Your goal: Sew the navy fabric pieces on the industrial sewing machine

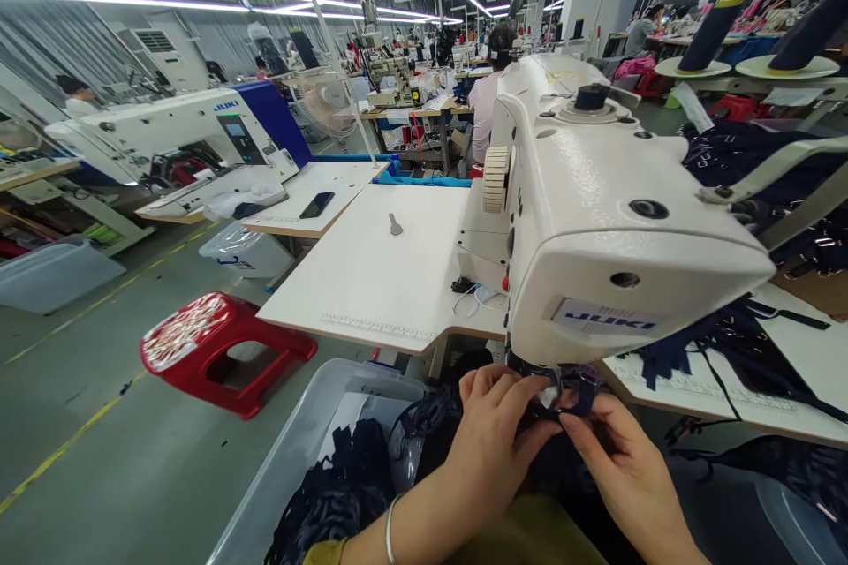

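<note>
Both my hands are close together just below the head of a white sewing machine (636, 256). My left hand (494, 424) pinches a dark navy strap (586, 393) between thumb and fingers. On the other side, my right hand (616, 446) has its fingertips closed on the same strap, which loops upward beside the needle area. The machine's needle and foot are mostly hidden by its head and my fingers. Below my left forearm, a clear plastic bin (278, 468) holds a heap of navy straps (344, 485).
A white work table (371, 274) reaches out to the left, with a small grey metal piece (395, 224) on it. A phone (317, 205) lies farther back. A red stool (225, 344) stands on the floor. More navy straps (748, 344) lie at right. A person (487, 106) sits ahead.
</note>
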`<control>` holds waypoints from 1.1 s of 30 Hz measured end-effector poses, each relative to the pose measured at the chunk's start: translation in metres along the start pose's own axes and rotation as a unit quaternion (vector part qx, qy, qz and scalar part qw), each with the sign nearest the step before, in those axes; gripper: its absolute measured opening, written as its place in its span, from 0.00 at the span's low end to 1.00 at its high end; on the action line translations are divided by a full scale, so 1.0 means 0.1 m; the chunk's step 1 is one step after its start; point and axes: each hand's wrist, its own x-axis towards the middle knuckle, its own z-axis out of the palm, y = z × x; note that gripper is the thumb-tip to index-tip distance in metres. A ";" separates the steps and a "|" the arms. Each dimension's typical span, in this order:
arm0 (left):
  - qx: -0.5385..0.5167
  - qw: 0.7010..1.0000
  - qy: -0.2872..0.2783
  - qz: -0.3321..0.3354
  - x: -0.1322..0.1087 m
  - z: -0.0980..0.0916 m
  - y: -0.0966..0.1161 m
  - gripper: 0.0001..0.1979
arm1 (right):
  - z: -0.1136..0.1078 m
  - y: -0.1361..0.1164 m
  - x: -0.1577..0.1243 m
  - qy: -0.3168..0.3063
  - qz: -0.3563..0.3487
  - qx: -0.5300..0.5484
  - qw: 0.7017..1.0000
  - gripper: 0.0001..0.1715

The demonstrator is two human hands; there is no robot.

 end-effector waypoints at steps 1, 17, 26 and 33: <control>-0.006 1.000 -0.007 0.000 0.01 -0.01 0.00 0.12 | 0.00 -0.02 -0.02 -0.004 0.003 0.010 1.000 0.15; 0.058 0.986 0.095 0.124 -0.31 0.04 0.05 0.09 | -0.01 -0.09 -0.12 -0.033 -0.146 0.103 0.983 0.06; 0.012 0.997 0.071 0.041 -0.23 0.03 0.11 0.09 | 0.07 0.04 -0.19 0.000 -0.160 0.116 0.980 0.07; -0.032 0.997 0.062 0.022 -0.23 0.06 0.08 0.11 | 0.04 0.01 -0.18 0.009 -0.173 0.044 0.984 0.07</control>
